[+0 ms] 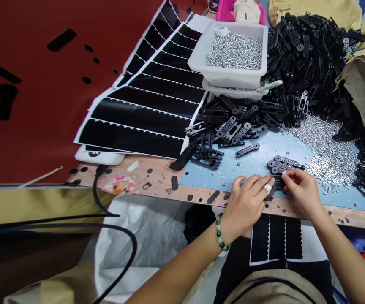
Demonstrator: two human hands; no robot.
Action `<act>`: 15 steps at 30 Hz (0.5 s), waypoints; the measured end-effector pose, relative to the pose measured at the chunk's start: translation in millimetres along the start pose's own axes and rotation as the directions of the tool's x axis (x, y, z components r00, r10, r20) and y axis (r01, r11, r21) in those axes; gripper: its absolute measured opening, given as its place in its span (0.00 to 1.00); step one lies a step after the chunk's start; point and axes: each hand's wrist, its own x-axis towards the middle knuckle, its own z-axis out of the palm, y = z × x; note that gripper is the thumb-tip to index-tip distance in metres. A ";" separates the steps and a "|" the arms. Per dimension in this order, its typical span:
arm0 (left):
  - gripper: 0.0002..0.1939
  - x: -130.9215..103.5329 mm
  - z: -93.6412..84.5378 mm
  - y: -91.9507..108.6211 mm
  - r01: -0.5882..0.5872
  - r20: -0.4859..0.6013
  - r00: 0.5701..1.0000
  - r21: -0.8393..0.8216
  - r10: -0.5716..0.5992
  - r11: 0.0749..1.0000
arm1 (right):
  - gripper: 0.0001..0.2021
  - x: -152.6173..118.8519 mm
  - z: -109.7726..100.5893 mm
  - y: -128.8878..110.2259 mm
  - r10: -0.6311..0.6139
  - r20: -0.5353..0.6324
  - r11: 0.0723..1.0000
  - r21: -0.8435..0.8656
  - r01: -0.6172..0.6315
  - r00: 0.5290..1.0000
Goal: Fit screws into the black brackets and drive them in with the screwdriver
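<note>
My left hand (248,202) lies palm down at the table's front edge, fingers stretched over some flat black plastic pieces (278,184). A white band wraps one finger, and a beaded bracelet circles the wrist. Just right of it, the thumb and fingertips of my right hand (303,190) are pinched together above the same pieces. Something small and white shows at those fingertips; what they hold is too small to name. Touching the right fingertips' far side is a small group of black plastic link arms (284,164), side by side on the blue mat (208,177).
Loose silver screws (334,147) spread to the right. Black link arms (309,55) heap behind. A white bin (227,76) of screws stands at the back. Black die-cut sticker sheets (144,109) lie left; another sheet (277,238) rests on my lap. A cable (96,190) hangs left.
</note>
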 end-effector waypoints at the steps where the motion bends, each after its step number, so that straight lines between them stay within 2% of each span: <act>1: 0.23 1.1 -0.1 0.6 0.002 0.006 1.000 0.001 -0.002 1.000 | 0.09 0.4 -0.7 -0.5 -0.048 -0.003 0.996 -0.075 0.048 0.999; 4: 0.22 5.3 -2.6 2.3 0.013 0.012 1.000 -0.008 -0.013 1.000 | 0.06 1.4 -5.2 -2.8 -0.204 0.020 0.925 -0.323 0.199 0.979; 6: 0.20 8.6 -5.7 2.8 0.027 0.007 1.000 -0.030 -0.027 0.999 | 0.08 1.0 -9.5 -5.3 -0.259 0.027 0.856 -0.456 0.243 0.965; 8: 0.18 11.7 -9.0 2.9 0.045 -0.005 0.999 -0.064 -0.045 0.997 | 0.12 -0.9 -13.1 -9.1 -0.324 0.021 0.815 -0.502 0.290 0.946; 10: 0.16 14.4 -11.6 2.8 0.057 -0.002 0.998 -0.115 -0.057 0.992 | 0.14 -4.2 -14.5 -14.3 -0.420 0.079 0.808 -0.421 0.412 0.904; 13: 0.16 16.9 -12.8 1.7 0.054 0.022 0.999 -0.228 -0.050 0.972 | 0.08 -9.7 -13.2 -21.9 -0.507 0.250 0.810 -0.190 0.555 0.825; 14: 0.16 17.3 -12.5 1.0 0.055 0.016 0.998 -0.270 -0.052 0.961 | 0.06 -10.7 -13.0 -23.3 -0.503 0.273 0.820 -0.148 0.553 0.820; 15: 0.17 17.5 -12.0 0.1 0.062 -0.005 0.998 -0.306 -0.067 0.950 | 0.06 -10.9 -13.5 -23.6 -0.486 0.263 0.839 -0.127 0.529 0.834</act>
